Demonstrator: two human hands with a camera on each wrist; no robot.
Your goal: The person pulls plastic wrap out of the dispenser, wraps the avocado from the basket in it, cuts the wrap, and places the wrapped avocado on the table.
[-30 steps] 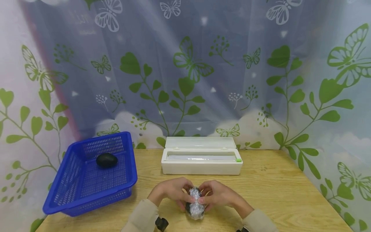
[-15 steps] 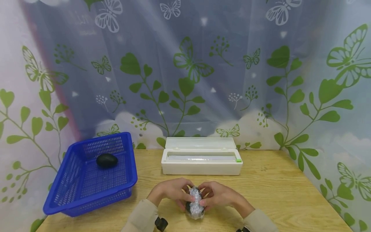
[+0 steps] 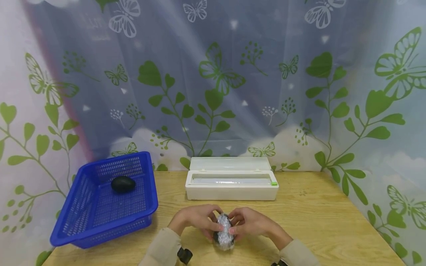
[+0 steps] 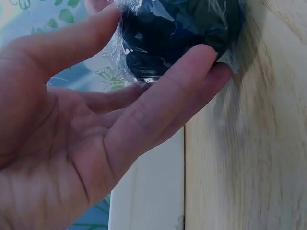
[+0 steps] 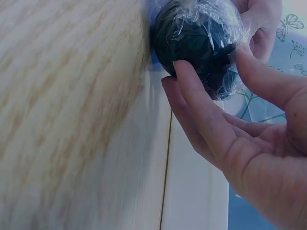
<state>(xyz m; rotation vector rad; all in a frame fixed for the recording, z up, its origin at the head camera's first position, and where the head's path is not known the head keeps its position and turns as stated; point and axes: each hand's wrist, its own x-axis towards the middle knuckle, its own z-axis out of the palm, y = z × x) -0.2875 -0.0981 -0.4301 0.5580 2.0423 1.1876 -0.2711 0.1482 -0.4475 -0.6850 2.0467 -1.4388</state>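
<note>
A dark, rounded object (image 3: 225,237), wrapped in crinkled clear film (image 5: 221,17), is held between the left fingers (image 4: 158,98) and right fingers (image 5: 199,98), its long axis running between them, top glinting.

Soft, even light over my table (image 3: 319,218), cooler at my wrists.
My head view is bright and fairly crisp, a pale sheen streaking the backdrop (image 3: 186,44). White glints speckle the film-wrapped object (image 3: 224,220). Both wrist views run bluish and soft, grain smeared in the right; shadow dims the table beside my left hand (image 4: 86,122).
</note>
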